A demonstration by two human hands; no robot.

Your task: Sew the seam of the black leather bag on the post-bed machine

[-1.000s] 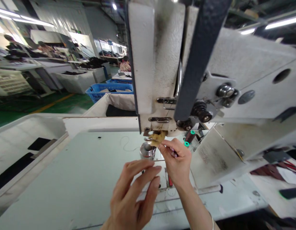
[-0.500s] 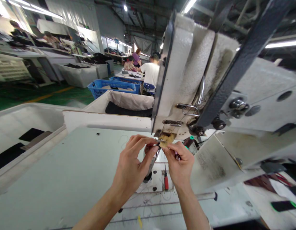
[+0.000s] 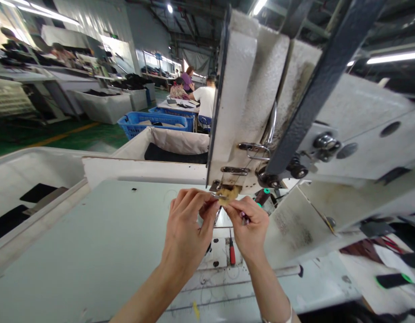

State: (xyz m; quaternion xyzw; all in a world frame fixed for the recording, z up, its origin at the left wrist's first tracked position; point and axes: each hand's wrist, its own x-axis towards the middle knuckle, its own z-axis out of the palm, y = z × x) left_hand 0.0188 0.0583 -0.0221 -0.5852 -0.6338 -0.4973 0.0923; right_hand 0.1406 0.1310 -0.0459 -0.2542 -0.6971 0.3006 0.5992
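Both hands are raised under the head of a sewing machine [image 3: 241, 89], fingertips almost meeting at its lower end. My left hand [image 3: 187, 226] is pinched closed beside a thin metal part [image 3: 221, 196]; whatever lies between its fingertips is too small to make out. My right hand [image 3: 250, 226] is closed too, thumb and forefinger pinching just below a yellow fluffy pad [image 3: 229, 194] on the machine. A small purple patterned thing [image 3: 244, 218] shows within its curled fingers, its kind unclear. Below the hands, a red-handled screwdriver [image 3: 232, 252] lies on the machine bed.
A pale green work table [image 3: 127, 251] spreads left. Beyond it stand a white bin [image 3: 62, 157] with dark fabric pieces and a blue basket [image 3: 150, 123]. Thread cones [image 3: 392, 281] lie at right. Several people sit or stand farther back, one in a white shirt [image 3: 205, 99].
The machine and table have shifted slightly left in view. My left thumb has risen closer to the right fingertips, and the dark upright part behind my left hand is now mostly hidden.
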